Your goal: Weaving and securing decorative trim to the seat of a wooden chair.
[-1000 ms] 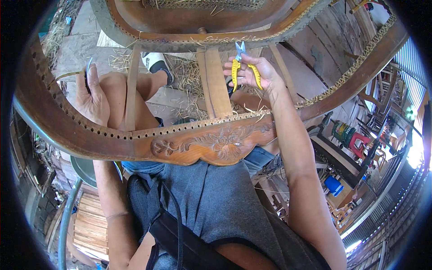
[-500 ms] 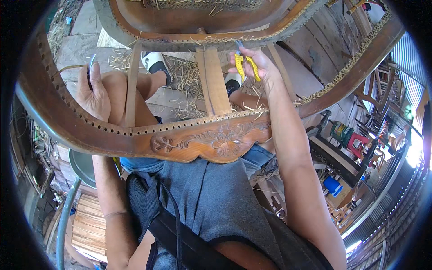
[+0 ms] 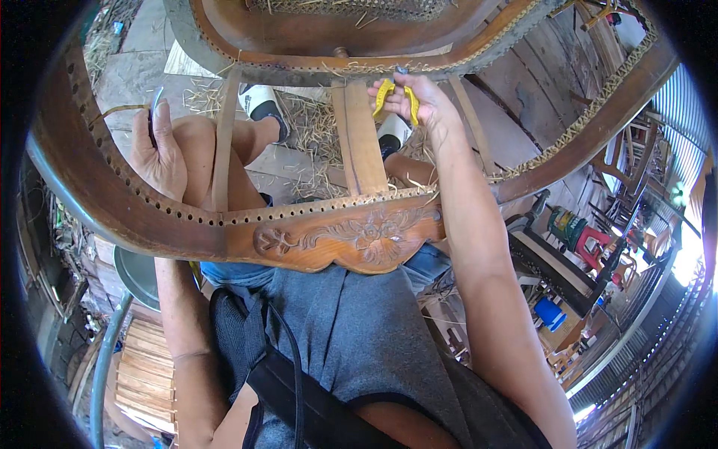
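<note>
A carved brown wooden chair frame [image 3: 172,236], with small holes along its edge, lies across my lap. My left hand [image 3: 161,161] is closed, inside the frame's left side, around a thin dark tool with a shiny, blade-like tip [image 3: 158,97]. A narrow cane strip [image 3: 118,110] runs from the frame's left edge to these fingers; whether they pinch it is hard to tell. My right hand [image 3: 425,99] holds yellow-handled pliers [image 3: 410,103] near the far rail, their handles spread and jaws partly hidden by the fingers. Cut cane stubs line the frame's right edge.
A wooden slat [image 3: 360,142] and two thinner strips [image 3: 226,135] cross the frame's opening. Cane scraps [image 3: 310,135] litter the floor around my feet. On the right stand a dark bench [image 3: 557,262], red stools [image 3: 591,239] and a blue container [image 3: 550,313].
The pliers have turned in my right hand, their handles spreading wider, and the hand has shifted slightly left. My left hand stays almost in place.
</note>
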Demonstrator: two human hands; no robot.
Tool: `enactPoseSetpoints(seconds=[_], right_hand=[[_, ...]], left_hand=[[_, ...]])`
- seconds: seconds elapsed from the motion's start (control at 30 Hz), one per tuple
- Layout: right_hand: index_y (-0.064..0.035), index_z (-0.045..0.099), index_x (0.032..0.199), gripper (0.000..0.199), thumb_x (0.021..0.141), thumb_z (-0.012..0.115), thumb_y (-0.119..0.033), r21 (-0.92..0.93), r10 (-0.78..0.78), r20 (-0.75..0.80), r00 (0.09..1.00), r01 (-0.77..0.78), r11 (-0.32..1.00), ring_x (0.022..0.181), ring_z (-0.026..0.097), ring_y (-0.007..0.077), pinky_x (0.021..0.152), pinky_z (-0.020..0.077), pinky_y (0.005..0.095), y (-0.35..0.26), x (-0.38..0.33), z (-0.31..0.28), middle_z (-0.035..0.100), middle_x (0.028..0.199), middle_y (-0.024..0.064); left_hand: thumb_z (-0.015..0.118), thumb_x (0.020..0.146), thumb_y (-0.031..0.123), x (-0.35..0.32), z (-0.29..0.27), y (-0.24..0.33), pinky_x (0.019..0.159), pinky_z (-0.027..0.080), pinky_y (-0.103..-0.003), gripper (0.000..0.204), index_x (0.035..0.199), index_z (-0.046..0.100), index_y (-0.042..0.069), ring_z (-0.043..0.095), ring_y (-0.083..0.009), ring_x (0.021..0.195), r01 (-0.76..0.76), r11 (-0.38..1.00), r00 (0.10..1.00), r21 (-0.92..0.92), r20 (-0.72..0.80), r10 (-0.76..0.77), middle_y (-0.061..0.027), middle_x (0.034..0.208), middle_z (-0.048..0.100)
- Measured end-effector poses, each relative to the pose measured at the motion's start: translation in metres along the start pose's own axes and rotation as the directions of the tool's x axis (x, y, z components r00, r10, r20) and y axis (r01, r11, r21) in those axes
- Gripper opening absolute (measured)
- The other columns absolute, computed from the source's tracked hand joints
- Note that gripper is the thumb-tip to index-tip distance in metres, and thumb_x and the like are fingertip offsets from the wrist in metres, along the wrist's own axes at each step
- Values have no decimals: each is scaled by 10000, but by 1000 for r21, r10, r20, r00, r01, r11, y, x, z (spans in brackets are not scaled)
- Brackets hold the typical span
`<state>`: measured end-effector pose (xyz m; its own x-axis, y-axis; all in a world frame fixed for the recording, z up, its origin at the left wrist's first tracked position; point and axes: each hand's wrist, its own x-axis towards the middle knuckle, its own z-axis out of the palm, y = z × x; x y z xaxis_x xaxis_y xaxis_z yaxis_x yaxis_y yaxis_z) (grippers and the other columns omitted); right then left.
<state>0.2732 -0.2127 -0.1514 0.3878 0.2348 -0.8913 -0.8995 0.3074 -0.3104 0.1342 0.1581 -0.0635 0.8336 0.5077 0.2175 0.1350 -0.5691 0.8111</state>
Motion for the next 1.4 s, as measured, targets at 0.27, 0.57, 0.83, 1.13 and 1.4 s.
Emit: enactPoseSetpoints(seconds=[0.27, 0.57, 0.83, 1.13, 1.4], right_hand=[[-56, 517, 987, 251, 993, 468, -301, 24, -138, -51, 989, 139, 990, 565, 542, 204, 475, 452, 332, 18, 5, -5, 540, 694, 82], [5, 602, 899, 208, 895, 644, -198, -912, -193, -77, 978, 10, 411, 632, 623, 170, 498, 507, 318, 0, -60, 19, 638, 732, 82], [24, 516, 1194, 390, 950, 570, -277, -350, 118, 128, 985, -66, 935, 1044, 625, 356, 859, 549, 515, 4, -27, -17, 592, 1175, 210], [34, 504, 1159, 339, 981, 495, -254, -113, 104, 104, 989, -92, 989, 918, 643, 296, 782, 582, 455, -2, -4, -11, 600, 987, 190], [4, 553, 979, 228, 903, 639, -193, -612, -90, 153, 984, 165, 774, 688, 634, 155, 512, 551, 311, 11, -52, 40, 614, 880, 107]], left_hand=[[526, 1006, 202, 3, 2, 4, 642, 423, -235, 215, 1005, 640, 20, 482, -82, 686, -13, 1000, 1000, -25, 4, 13, -27, 735, 560], [520, 1008, 231, 4, -4, 4, 592, 434, -263, 247, 1012, 641, 15, 495, -87, 636, -134, 985, 991, 109, 12, 134, -50, 696, 576], [511, 1015, 238, 3, -2, 9, 567, 411, -221, 241, 973, 607, 21, 464, -49, 651, -29, 996, 999, 87, 47, 25, -2, 679, 535], [533, 995, 206, 2, -3, 4, 621, 472, -295, 234, 1107, 669, 53, 580, -162, 640, -9, 994, 998, 107, 59, 2, -154, 772, 642], [550, 985, 198, 4, -2, 8, 604, 453, -292, 223, 1071, 675, 34, 548, -150, 625, -58, 996, 998, 68, 12, 57, -132, 741, 619]])
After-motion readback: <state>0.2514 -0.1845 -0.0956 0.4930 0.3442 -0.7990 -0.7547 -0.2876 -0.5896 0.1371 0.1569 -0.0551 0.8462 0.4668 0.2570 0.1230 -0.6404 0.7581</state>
